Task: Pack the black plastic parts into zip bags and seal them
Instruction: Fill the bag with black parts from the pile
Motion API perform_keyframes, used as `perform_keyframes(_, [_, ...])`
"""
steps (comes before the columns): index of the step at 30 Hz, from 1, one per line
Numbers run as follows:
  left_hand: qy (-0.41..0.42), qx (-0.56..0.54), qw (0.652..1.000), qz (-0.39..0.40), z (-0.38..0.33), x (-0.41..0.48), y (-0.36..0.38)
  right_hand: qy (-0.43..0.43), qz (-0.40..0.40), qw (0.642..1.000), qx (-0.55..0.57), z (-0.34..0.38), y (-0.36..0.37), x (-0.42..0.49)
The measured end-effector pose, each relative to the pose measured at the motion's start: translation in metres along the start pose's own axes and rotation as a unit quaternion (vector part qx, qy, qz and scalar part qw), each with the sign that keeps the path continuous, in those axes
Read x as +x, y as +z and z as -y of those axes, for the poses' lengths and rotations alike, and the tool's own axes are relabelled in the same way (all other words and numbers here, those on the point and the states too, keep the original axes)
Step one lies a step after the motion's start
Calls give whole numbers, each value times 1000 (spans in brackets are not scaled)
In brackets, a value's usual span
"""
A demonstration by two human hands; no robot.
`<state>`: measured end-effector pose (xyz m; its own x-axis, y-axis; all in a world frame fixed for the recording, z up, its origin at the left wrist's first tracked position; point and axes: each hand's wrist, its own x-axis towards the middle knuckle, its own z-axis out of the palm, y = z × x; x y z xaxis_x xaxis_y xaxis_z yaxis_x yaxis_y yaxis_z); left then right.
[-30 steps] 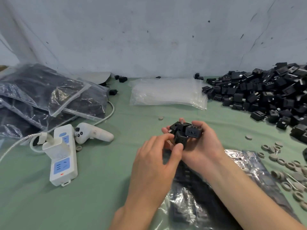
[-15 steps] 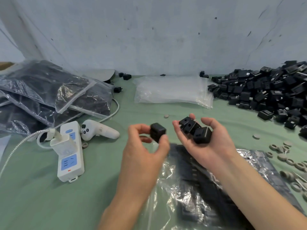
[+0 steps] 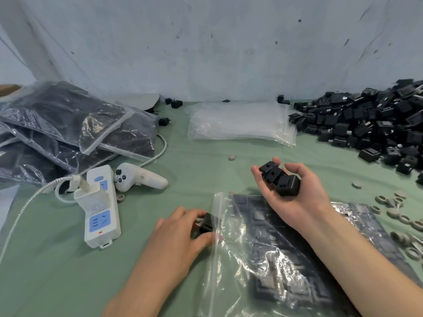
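A clear zip bag (image 3: 270,255) lies flat on the green cloth in front of me, partly filled with rows of black plastic parts. My left hand (image 3: 178,234) pinches one black part (image 3: 207,225) at the bag's open left edge. Above the bag, my right hand (image 3: 290,191) is palm up and cups three black parts (image 3: 280,179). A big heap of loose black parts (image 3: 370,124) fills the right back of the table. A stack of empty clear zip bags (image 3: 240,121) lies at the back middle.
Filled, sealed bags (image 3: 68,126) are piled at the left. A white power strip (image 3: 100,207) with a plugged charger and cable and a white controller (image 3: 139,178) lie left of centre. Grey rubber rings (image 3: 398,216) are scattered at the right. A wall stands behind.
My left hand took one black part from the right hand's handful, then came down with it to the bag's open edge. The right hand stayed raised with the remaining parts.
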<state>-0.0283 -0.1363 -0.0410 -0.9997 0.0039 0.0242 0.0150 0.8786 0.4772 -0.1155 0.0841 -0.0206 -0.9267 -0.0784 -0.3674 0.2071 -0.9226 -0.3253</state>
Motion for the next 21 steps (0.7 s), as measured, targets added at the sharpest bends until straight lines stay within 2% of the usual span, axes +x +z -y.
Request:
perform_keyframes(6, [63, -46, 996, 31, -4, 1, -1, 6, 6, 1000, -9, 1, -2, 3])
perform_keyframes(13, [88, -9, 996, -13, -3, 8, 11, 13, 16, 1000, -18, 1, -3, 5])
perform_keyframes(21, [92, -35, 994, -37, -11, 19, 29, 22, 17, 999, -23, 3, -3, 6])
